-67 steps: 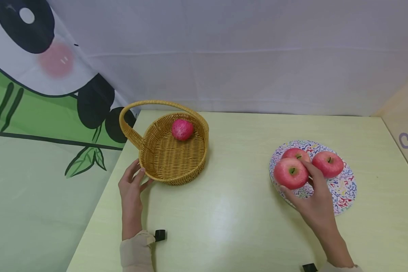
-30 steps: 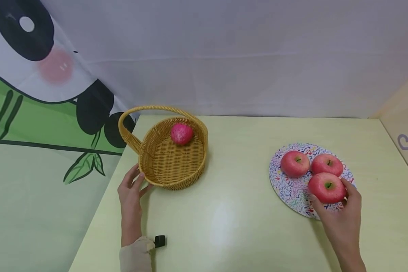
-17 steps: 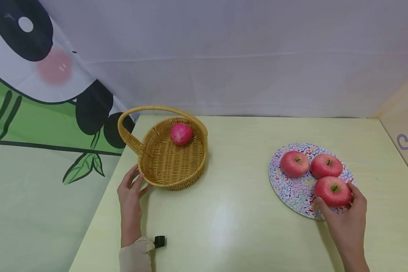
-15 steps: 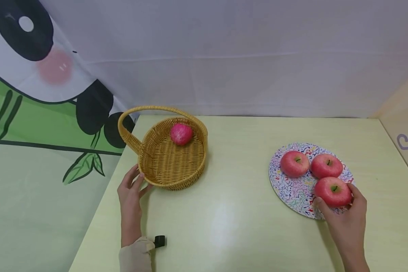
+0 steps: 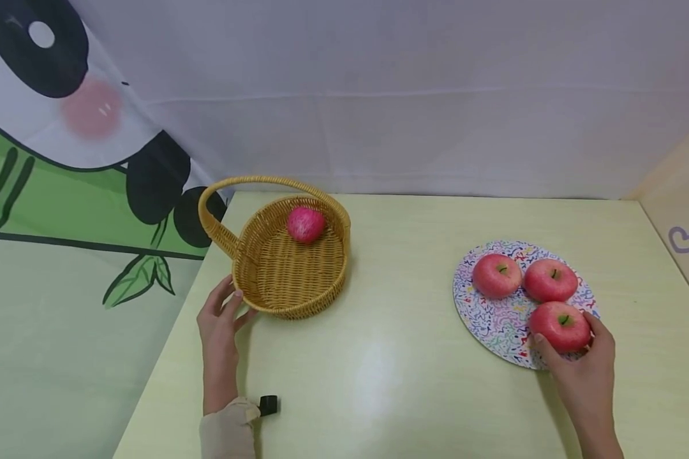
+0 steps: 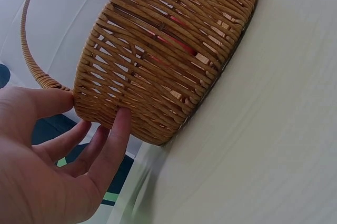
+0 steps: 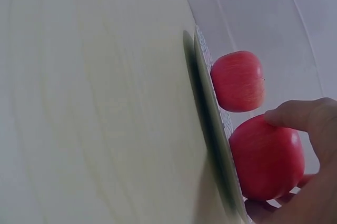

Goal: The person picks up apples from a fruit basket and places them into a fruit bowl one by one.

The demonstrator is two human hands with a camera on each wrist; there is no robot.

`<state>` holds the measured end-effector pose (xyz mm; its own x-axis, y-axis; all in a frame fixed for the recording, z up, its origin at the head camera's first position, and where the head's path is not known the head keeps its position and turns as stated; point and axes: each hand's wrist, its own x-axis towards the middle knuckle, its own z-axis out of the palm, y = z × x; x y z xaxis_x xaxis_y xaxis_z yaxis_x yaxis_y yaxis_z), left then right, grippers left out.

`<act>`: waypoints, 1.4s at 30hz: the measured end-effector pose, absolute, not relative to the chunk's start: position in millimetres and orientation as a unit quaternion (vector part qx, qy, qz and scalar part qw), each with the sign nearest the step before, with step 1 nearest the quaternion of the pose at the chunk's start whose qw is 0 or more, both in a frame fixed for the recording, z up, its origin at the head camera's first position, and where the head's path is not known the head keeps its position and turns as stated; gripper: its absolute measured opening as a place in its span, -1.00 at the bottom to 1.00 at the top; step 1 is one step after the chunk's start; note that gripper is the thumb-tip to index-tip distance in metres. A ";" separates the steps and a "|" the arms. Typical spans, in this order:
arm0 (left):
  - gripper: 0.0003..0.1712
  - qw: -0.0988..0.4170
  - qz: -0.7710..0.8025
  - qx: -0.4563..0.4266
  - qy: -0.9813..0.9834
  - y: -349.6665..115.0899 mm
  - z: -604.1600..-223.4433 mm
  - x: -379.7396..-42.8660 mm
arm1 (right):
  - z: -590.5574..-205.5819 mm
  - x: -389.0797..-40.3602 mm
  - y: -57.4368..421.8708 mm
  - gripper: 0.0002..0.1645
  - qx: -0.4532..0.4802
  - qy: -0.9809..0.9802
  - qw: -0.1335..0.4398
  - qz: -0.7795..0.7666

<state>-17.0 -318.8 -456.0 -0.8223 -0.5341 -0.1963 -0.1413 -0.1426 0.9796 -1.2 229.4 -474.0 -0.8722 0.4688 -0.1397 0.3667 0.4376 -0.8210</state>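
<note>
In the head view, my right hand (image 5: 587,370) grips a red apple (image 5: 559,326) at the front right of a round, colourfully patterned plate (image 5: 496,325). In the right wrist view, the gripped apple (image 7: 267,156) sits against the plate, with thumb and fingers around its sides. Two more apples, one at left (image 5: 497,276) and one at right (image 5: 550,280), lie behind it. On the left, my left hand (image 5: 221,319) touches the outer wall of a wicker basket (image 5: 293,312) with its fingertips, the fingers fairly relaxed. A pink, streaked round fruit (image 5: 306,224) lies inside the basket.
Both containers stand on a pale wooden table (image 5: 379,382). The basket's tall handle (image 5: 272,182) arches over its back left. Behind the table hangs a light cloth (image 5: 407,127), with a printed panda picture at left. A panel (image 5: 683,210) stands along the right edge.
My right hand has carried the apple from the plate's left side to its front right and lowered it there, still gripping it. My left hand has stayed at the basket.
</note>
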 end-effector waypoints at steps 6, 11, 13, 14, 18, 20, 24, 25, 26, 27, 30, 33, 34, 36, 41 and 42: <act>-0.46 0.138 -0.707 0.264 -0.642 -318.5 -454.8 -17.4 | -475.0 -3.7 233.2 0.15 -0.242 -0.841 0.040 0.482; -0.46 0.138 -0.705 0.264 -0.644 -317.9 -455.2 -17.1 | -473.2 -4.9 234.7 0.16 -0.237 -0.845 0.028 0.479; -0.46 0.138 -0.705 0.264 -0.644 -317.9 -455.5 -16.7 | -472.8 -4.7 234.8 0.16 -0.233 -0.847 0.026 0.477; -0.46 0.138 -0.704 0.264 -0.644 -318.1 -455.7 -16.5 | -472.9 -4.4 234.8 0.17 -0.232 -0.847 0.027 0.477; -0.45 0.137 -0.703 0.267 -0.645 -318.2 -456.0 -16.1 | -474.6 -2.4 234.1 0.18 -0.227 -0.847 0.037 0.479; -0.45 0.137 -0.701 0.268 -0.646 -318.2 -456.0 -16.3 | -475.9 -2.0 233.6 0.18 -0.225 -0.848 0.045 0.478; -0.45 0.138 -0.701 0.268 -0.647 -318.2 -456.0 -17.2 | -477.1 -2.5 230.9 0.20 -0.218 -0.856 0.067 0.464; -0.46 0.139 -0.701 0.267 -0.646 -318.3 -456.1 -17.3 | -476.8 -2.7 230.0 0.21 -0.216 -0.860 0.073 0.457; -0.46 0.140 -0.702 0.267 -0.645 -318.2 -456.1 -17.3 | -476.5 -2.8 228.9 0.22 -0.212 -0.863 0.080 0.452; -0.46 0.141 -0.703 0.267 -0.644 -318.3 -456.3 -17.3 | -476.2 -2.9 227.9 0.22 -0.208 -0.865 0.088 0.447; -0.47 0.142 -0.704 0.266 -0.644 -318.1 -456.0 -17.3 | -474.8 -2.0 225.4 0.21 -0.195 -0.872 0.112 0.436; -0.47 0.142 -0.705 0.265 -0.642 -317.9 -455.8 -17.1 | -473.3 -0.3 223.7 0.18 -0.177 -0.874 0.145 0.428; -0.47 0.142 -0.705 0.265 -0.643 -317.9 -455.7 -17.0 | -472.8 0.3 223.3 0.17 -0.169 -0.874 0.162 0.426; -0.46 0.142 -0.705 0.264 -0.643 -317.8 -455.4 -16.8 | -472.1 1.2 223.2 0.14 -0.145 -0.869 0.203 0.427; -0.46 0.141 -0.703 0.264 -0.645 -317.5 -454.6 -16.4 | -470.9 0.2 226.0 0.00 -0.075 -0.845 0.297 0.438; -0.46 0.140 -0.704 0.265 -0.644 -317.4 -454.5 -16.3 | -470.5 -0.1 226.5 -0.03 -0.065 -0.841 0.308 0.440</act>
<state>-16.3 -317.4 -454.5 -0.8209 -0.5379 -0.1918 -0.1440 -0.1301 0.9810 -0.1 226.5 -470.5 -0.8022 0.3795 0.4609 -0.1615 0.6053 -0.7795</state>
